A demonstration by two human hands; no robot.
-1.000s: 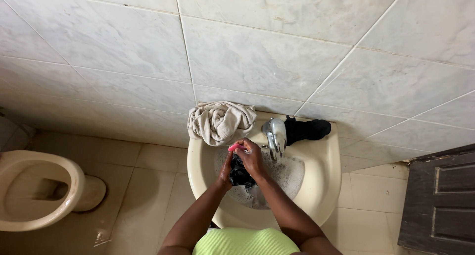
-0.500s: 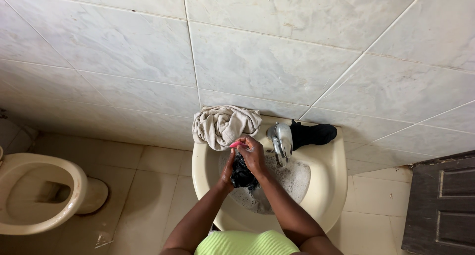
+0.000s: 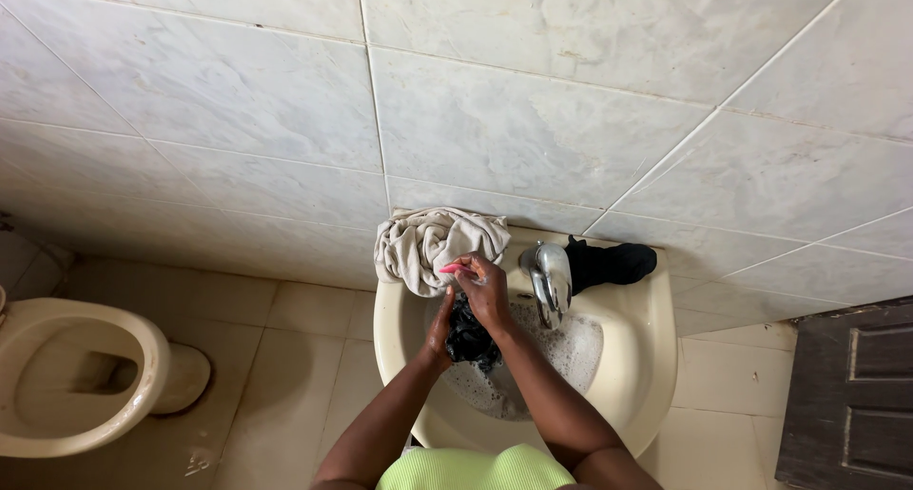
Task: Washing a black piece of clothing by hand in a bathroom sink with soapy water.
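- Lime-green top (image 3: pixel 473 469): lower edge of the view; both forearms run up from it and meet over the basin.
- Washbasin (image 3: pixel 635 376): cream pedestal type against the wall; its bowl holds soapy water (image 3: pixel 571 349) with foam spread mainly to the right of the hands.
- Left hand (image 3: pixel 439 330): low in the bowl, fingers curled under a dark wet garment (image 3: pixel 467 336) and closed on it from the left; the fingertips themselves are hidden by the cloth.
- Right hand (image 3: pixel 485 290): above the garment, fingers folded around a small pink object (image 3: pixel 451 268), seemingly a piece of soap, of which only one end shows; the heel of the hand presses on the cloth.
- Step in hand, as judged: soaping or scrubbing the dark garment, which is bunched between the two hands just above the suds.
- Next move, as judged: calls for a firm hold by the left hand while the right works along the fabric, and for keeping grip on the slippery pink piece.
- Chrome tap (image 3: pixel 549 277): just right of the right hand, spout over the bowl; no running water can be made out.
- Beige cloth (image 3: pixel 433 245): crumpled on the rear left rim, close behind the right hand.
- Black cloth (image 3: pixel 613 263): on the rear right rim, beyond the tap.
- Toilet bowl (image 3: pixel 71 381): well apart, at the left on the tiled floor.
- Marbled wall tiles (image 3: pixel 523 119): fill the far field.
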